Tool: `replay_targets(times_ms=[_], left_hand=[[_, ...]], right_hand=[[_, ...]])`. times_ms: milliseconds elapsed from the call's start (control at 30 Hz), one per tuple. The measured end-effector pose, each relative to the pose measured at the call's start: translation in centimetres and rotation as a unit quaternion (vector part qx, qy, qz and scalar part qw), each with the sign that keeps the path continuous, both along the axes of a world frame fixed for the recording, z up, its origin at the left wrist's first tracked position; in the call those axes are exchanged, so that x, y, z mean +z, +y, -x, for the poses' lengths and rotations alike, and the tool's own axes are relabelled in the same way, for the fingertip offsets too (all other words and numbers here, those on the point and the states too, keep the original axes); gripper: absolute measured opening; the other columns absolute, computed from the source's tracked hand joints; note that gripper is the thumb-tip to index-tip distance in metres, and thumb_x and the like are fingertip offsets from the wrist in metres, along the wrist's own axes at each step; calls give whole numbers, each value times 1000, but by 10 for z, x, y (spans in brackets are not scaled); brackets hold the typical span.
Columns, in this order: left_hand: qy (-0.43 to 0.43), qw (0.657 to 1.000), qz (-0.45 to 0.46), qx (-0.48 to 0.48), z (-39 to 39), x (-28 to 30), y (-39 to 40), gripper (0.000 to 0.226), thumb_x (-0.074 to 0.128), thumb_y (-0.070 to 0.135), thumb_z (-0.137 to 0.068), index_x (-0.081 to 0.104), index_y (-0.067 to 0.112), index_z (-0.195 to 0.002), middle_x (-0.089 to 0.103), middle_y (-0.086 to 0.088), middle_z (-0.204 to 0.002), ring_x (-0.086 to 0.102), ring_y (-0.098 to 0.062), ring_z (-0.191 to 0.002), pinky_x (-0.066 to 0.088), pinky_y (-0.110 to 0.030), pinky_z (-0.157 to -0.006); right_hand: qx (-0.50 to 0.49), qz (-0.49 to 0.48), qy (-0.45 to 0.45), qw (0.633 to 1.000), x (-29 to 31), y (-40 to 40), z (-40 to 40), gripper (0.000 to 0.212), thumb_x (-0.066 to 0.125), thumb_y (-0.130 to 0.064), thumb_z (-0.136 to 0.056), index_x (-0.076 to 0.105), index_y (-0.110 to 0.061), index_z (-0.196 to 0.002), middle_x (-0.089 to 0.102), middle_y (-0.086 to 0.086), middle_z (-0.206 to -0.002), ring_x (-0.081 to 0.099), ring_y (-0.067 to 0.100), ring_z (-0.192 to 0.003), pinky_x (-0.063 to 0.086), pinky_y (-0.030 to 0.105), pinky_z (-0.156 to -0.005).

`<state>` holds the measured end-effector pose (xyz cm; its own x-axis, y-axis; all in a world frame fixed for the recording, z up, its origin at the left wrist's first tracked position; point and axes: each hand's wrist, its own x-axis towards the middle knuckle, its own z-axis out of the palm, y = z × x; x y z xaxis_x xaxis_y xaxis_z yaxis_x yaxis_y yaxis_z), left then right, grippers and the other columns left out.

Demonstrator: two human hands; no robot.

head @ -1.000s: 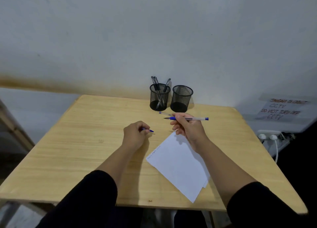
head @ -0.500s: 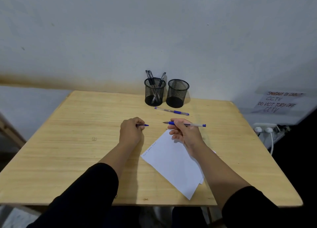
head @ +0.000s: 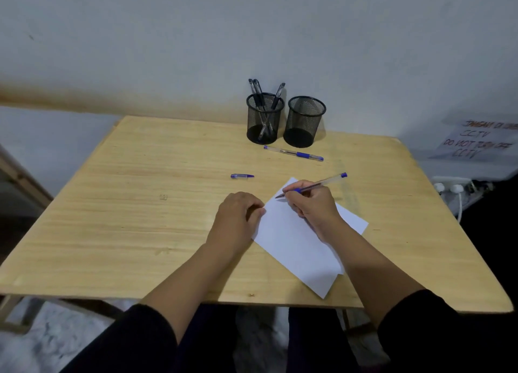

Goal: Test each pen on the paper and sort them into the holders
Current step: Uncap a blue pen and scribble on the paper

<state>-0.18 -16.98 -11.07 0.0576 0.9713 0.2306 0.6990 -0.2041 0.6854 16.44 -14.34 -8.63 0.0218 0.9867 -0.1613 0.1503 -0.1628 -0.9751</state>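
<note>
- paper (head: pixel 297 241): white sheet(s) on the table (head: pixel 126 204), near-right of centre, lying diagonally; a second edge peeks out at the lower right, so possibly two sheets, can't confirm.
- left hand (head: pixel 238 218): loosely curled, knuckles up, resting at the paper's left edge. Looks to be holding nothing; whether it's pinning the sheet, can't tell.
- right hand (head: pixel 311 201): closed in a writing grip on the blue pen (head: pixel 314 187), over the paper's far corner.
- key relation: pen's long axis runs from tip at lower left to end plug at upper right. Tip sits at or just above the far corner; contact not resolvable. My read: test stroke comes next, tip has to go down onto the sheet.
- no ink marks legible on the paper from here.
- pen cap (head: pixel 242 176): loose on the table, beyond the left hand, apart from both hands; left hand is nearer.
- second blue pen (head: pixel 293 153): lying flat just in front of the holders, roughly crosswise, uncapped or capped unclear.
- left holder (head: pixel 265 119): mesh cup with three dark pens standing in it.
- right holder (head: pixel 305 121): looks empty. Right hand is the nearer one to both holders.
</note>
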Motion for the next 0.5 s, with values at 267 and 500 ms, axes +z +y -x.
replay_targets(times_ms=[267, 500], left_hand=[[23, 1000, -16, -13, 0, -4, 1, 15, 59, 17, -86, 68, 15, -98, 68, -1, -101, 54, -18, -100, 31, -18, -83], [27, 999, -18, -9, 1, -6, 3, 16, 60, 17, -85, 69, 14, -99, 69, -1, -102, 55, -19, -101, 31, -16, -83]], right_hand=[[32, -50, -115, 992, 0, 12, 18, 16, 51, -10, -88, 58, -14, -74, 55, 2, -60, 49, 13, -56, 40, 23, -53], [32, -72, -166, 983, -7, 11, 20, 10, 53, -9, -85, 58, -8, -77, 56, 4, -62, 50, 15, -61, 43, 24, -58]])
